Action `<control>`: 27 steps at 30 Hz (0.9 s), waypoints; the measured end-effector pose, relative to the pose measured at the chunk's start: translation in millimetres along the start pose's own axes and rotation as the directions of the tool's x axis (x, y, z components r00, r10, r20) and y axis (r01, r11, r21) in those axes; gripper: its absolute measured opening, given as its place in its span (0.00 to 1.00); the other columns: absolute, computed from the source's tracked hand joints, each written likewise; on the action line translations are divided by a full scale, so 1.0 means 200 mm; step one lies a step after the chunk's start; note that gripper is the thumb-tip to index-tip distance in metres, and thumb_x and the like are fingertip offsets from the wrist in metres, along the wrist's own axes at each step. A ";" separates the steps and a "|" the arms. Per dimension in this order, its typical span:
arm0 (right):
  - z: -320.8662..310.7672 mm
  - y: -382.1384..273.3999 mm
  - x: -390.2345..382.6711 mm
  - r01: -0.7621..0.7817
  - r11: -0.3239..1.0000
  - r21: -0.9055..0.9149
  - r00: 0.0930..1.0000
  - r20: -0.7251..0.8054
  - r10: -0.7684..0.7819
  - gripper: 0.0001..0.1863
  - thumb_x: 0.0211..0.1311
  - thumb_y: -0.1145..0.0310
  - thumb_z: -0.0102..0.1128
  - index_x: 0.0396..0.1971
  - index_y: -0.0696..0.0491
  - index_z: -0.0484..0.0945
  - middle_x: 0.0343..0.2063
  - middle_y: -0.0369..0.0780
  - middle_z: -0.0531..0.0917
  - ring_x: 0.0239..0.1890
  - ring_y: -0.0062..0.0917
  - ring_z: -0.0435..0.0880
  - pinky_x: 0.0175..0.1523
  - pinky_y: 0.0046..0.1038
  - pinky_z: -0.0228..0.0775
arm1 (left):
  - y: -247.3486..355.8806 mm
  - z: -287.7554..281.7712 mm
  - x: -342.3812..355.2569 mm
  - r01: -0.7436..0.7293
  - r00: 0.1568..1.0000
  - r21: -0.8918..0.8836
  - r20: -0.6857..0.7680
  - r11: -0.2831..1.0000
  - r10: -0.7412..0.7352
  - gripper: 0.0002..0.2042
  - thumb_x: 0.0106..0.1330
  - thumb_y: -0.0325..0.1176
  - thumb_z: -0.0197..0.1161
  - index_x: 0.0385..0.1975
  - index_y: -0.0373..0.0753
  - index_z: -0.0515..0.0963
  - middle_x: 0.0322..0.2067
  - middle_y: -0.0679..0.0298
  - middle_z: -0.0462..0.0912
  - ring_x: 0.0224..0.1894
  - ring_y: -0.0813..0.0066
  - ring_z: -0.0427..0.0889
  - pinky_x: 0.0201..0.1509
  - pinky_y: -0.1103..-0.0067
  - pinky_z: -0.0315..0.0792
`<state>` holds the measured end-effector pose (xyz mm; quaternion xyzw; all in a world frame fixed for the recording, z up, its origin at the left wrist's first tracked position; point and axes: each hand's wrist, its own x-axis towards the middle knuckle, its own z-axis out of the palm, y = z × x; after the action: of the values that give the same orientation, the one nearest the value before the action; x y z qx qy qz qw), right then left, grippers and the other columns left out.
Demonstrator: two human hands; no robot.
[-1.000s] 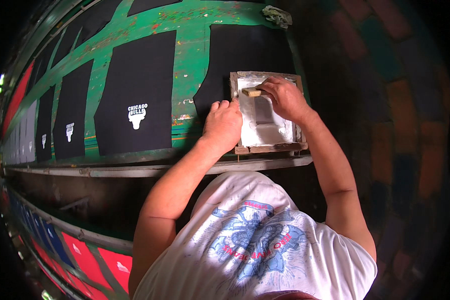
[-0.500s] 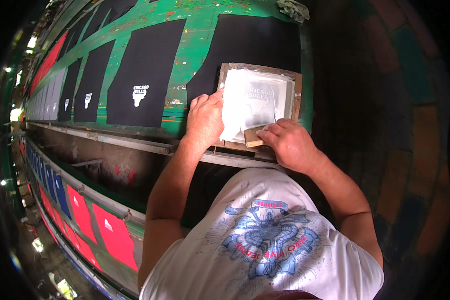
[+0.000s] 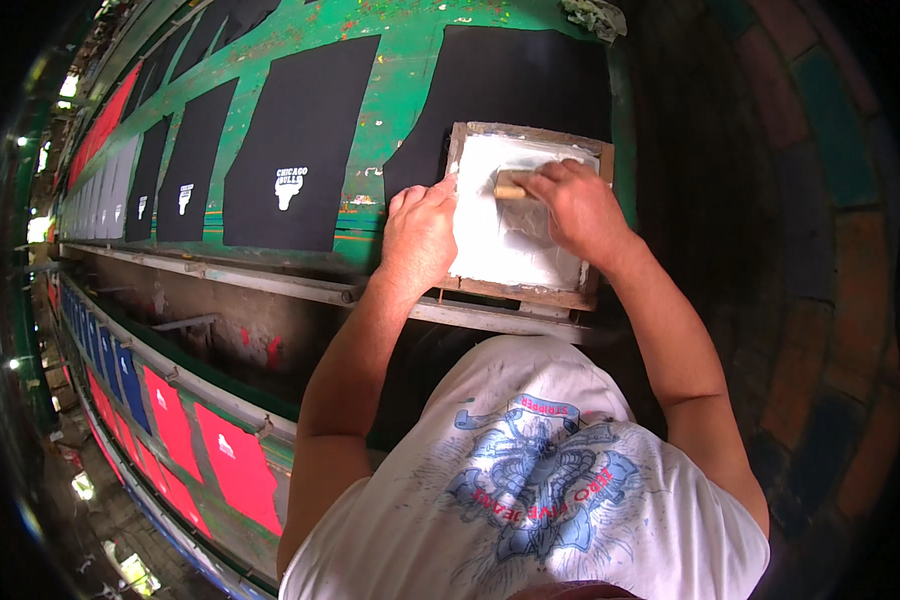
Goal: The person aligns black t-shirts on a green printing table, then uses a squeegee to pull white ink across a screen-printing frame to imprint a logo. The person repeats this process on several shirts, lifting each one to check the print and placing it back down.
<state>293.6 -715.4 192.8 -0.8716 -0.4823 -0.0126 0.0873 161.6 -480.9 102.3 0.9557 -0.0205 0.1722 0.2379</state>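
Note:
A wood-framed printing screen (image 3: 485, 255), coated with white ink, lies over the lower part of a black fabric piece (image 3: 520, 80). My left hand (image 3: 420, 232) grips the left side of its frame, fingers closed over the edge. My right hand (image 3: 578, 205) is closed on a squeegee (image 3: 511, 186) with a wooden handle, held on the mesh in the upper half of the screen. The squeegee's lower part and some of the mesh are hidden behind the right hand. Beside the screen, to the left, lies a black fabric piece (image 3: 295, 130) bearing a white printed emblem.
The green table (image 3: 360, 150) carries several more black, grey and red fabric pieces toward the far left. A metal rail (image 3: 270, 284) runs along its near edge. A second table with red pieces (image 3: 238, 465) stands lower left. Crumpled material (image 3: 595, 17) sits at the far right corner.
My right hand has pushed the squeegee from the near edge of the screen up to its far half. My left hand stays on the frame. The view has shifted slightly.

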 end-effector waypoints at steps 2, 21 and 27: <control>0.01 -0.07 -0.07 0.042 0.999 -0.007 0.999 -0.007 -0.042 0.27 0.56 0.77 0.70 0.59 0.52 0.91 0.48 0.47 0.92 0.51 0.42 0.90 0.63 0.42 0.82 | 0.00 0.00 -0.01 -0.012 0.999 -0.007 -0.030 1.000 0.012 0.13 0.69 0.23 0.66 0.51 0.30 0.89 0.67 0.55 0.87 0.61 0.54 0.84 0.75 0.57 0.72; -0.10 -0.32 -0.28 -0.012 0.970 0.241 0.996 0.089 -0.010 0.26 0.64 0.59 0.80 0.58 0.57 0.88 0.54 0.47 0.90 0.58 0.48 0.85 0.68 0.49 0.76 | -0.03 0.32 -0.12 0.208 0.886 -0.617 -0.210 0.759 -0.413 0.28 0.57 0.16 0.73 0.61 0.36 0.85 0.54 0.49 0.89 0.59 0.46 0.88 0.66 0.60 0.82; -0.06 0.18 0.28 -0.112 0.994 -0.019 0.993 -0.042 0.111 0.24 0.81 0.52 0.66 0.61 0.57 0.88 0.60 0.50 0.89 0.65 0.50 0.83 0.71 0.47 0.73 | 0.01 0.34 -0.11 0.278 0.847 -0.706 -0.139 0.651 -0.513 0.26 0.60 0.20 0.71 0.62 0.34 0.86 0.56 0.52 0.89 0.61 0.51 0.88 0.68 0.64 0.81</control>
<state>353.9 -689.5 204.8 -0.8976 -0.4308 -0.0307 0.0882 162.2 -515.4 40.2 0.7456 0.1715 0.2521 0.5926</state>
